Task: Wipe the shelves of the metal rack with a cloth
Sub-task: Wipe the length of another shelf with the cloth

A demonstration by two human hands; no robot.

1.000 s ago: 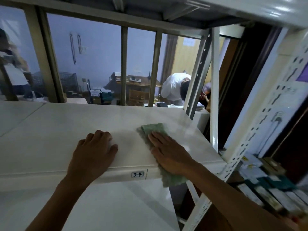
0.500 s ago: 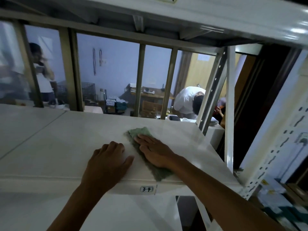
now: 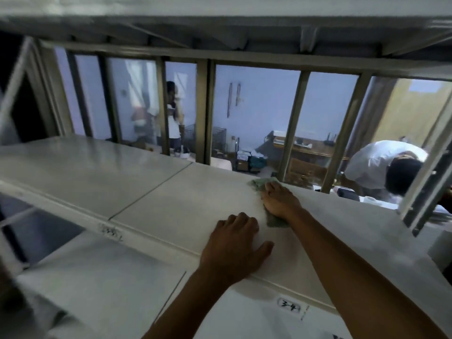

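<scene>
A white metal rack shelf [image 3: 186,199] runs across the view, with a seam splitting it into two panels. My right hand [image 3: 280,200] lies flat on a green cloth [image 3: 260,184] near the shelf's back edge, fingers pointing away from me. The cloth sticks out beyond my fingertips and again behind my wrist [image 3: 276,222]. My left hand [image 3: 234,248] rests palm down on the shelf's front edge, fingers spread, holding nothing. A label reading 3-4 [image 3: 288,309] sits on the front lip below it.
Another shelf [image 3: 220,25] hangs close overhead and a lower shelf [image 3: 97,285] lies beneath. Window bars [image 3: 204,111] stand right behind the rack. A perforated rack upright [image 3: 430,182] rises at the right. Beyond the glass, one person bends over [image 3: 381,167] and another stands [image 3: 173,113].
My right hand has slid the cloth away from me, from the shelf's front edge to its back edge. The left hand stays on the front edge. The camera has swung left.
</scene>
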